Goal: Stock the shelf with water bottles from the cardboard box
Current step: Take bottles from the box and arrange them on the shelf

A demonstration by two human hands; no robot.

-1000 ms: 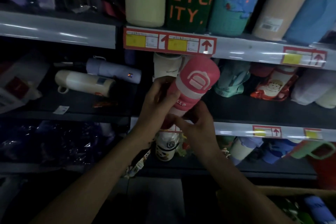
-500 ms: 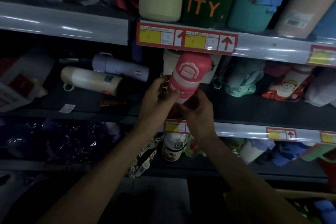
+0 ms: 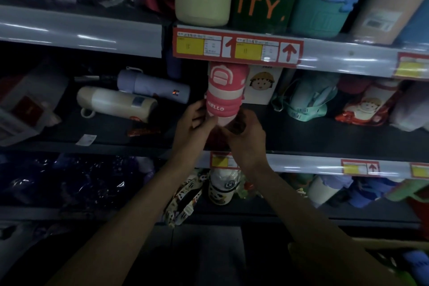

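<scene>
left grip point(image 3: 192, 126): fingers curled round pink bottle point(image 3: 222, 90) | right grip point(image 3: 247, 139): curled round its base

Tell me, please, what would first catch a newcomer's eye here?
The pink water bottle is upright at the middle shelf, gripped at its base by the left hand and right hand. Just above it, red-and-yellow price labels stand out on the upper shelf edge.

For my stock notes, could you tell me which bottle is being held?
The pink bottle marked HELLO, its base gripped by the left hand and right hand; the cream bottle and lilac bottle lie sideways, untouched.
</scene>
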